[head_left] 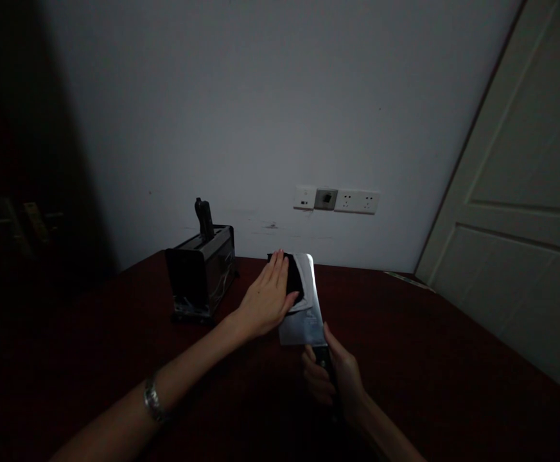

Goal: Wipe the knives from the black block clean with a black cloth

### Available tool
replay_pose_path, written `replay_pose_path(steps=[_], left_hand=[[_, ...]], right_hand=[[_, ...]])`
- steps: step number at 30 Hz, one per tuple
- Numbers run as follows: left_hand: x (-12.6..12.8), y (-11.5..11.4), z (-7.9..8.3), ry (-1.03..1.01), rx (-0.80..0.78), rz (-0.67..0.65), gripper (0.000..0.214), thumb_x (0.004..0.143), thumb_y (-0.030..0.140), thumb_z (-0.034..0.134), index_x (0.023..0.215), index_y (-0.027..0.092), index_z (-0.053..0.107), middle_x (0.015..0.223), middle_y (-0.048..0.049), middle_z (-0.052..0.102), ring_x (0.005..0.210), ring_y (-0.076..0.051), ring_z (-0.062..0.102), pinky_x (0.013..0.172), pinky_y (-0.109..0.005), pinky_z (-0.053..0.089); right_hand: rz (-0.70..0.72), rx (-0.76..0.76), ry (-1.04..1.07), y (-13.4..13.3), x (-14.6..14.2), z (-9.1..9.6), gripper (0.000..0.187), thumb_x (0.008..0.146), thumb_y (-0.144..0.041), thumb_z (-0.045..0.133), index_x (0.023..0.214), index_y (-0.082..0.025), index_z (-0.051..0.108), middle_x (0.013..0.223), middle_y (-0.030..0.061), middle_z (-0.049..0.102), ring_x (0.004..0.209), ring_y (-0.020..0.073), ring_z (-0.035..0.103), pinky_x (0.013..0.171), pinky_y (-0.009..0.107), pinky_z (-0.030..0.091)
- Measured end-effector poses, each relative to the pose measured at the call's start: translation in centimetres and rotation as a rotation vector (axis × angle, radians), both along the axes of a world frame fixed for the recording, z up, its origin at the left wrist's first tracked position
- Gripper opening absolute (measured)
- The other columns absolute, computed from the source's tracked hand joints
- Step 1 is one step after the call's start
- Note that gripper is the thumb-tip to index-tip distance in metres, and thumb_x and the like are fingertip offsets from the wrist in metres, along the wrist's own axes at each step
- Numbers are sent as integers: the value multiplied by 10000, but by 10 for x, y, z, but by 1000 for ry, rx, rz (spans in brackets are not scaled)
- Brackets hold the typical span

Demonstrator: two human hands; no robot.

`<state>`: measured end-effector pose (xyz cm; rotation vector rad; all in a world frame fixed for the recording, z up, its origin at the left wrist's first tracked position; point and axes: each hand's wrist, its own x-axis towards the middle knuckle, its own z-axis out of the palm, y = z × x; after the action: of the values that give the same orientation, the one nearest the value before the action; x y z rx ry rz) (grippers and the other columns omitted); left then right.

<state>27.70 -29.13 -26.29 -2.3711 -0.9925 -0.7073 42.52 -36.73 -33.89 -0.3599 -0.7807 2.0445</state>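
My right hand (335, 372) is wrapped round the black handle of a cleaver (302, 330), whose broad blade points away from me. Against the upper part of the blade lies a black and white cloth (304, 282). My left hand (270, 292) rests flat on the cloth with its fingers stretched out, covering part of it. Between the palm and the blade, the cloth's left side is mostly hidden.
A knife block (200, 273) stands at the left on the dark red table (395, 333), a black handle (204, 218) rising from its top. Behind the table is a wall with sockets (357, 201). A pale door (516, 192) is at the right.
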Motion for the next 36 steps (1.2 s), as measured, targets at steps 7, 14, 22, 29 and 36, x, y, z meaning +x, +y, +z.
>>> replay_pose_path(steps=[7, 14, 22, 29, 36], left_hand=[[10, -14, -9, 44, -25, 25, 631, 903, 405, 269, 1353, -26, 174, 1441, -223, 84, 1336, -266, 14, 1069, -406, 204], [20, -30, -15, 114, -32, 15, 656, 890, 431, 302, 1354, -20, 193, 1440, -219, 97, 1335, -275, 15, 1070, -402, 192], [20, -35, -21, 135, -23, -68, 686, 884, 475, 289, 1360, -7, 182, 1440, -206, 125, 1338, -262, 29, 1070, -397, 195], [17, -44, -14, 216, -51, -183, 649, 885, 461, 307, 1351, 17, 227, 1444, -180, 147, 1341, -239, 33, 1083, -368, 167], [22, -51, -21, 267, 43, -200, 531, 885, 293, 336, 1340, 30, 269, 1438, -159, 189, 1338, -230, 94, 1078, -350, 187]], right_hand=[[-59, 37, 26, 1, 10, 8, 514, 793, -611, 395, 539, -166, 443, 377, -84, 329, 264, 21, 155, 249, 145, 189], [-130, 42, -30, 4, 20, 13, 600, 799, -646, 311, 449, -167, 399, 325, -81, 263, 254, 21, 148, 260, 156, 152], [-211, -64, -75, 6, 25, 15, 646, 793, -657, 289, 371, -172, 358, 301, -73, 230, 238, 21, 183, 261, 156, 155], [-414, -131, -60, 4, 27, 24, 571, 778, -589, 431, 402, -163, 375, 321, -79, 267, 241, 11, 168, 239, 139, 178], [-374, -156, -45, 5, 33, 24, 584, 792, -584, 406, 381, -174, 340, 301, -76, 253, 244, 12, 168, 232, 131, 211]])
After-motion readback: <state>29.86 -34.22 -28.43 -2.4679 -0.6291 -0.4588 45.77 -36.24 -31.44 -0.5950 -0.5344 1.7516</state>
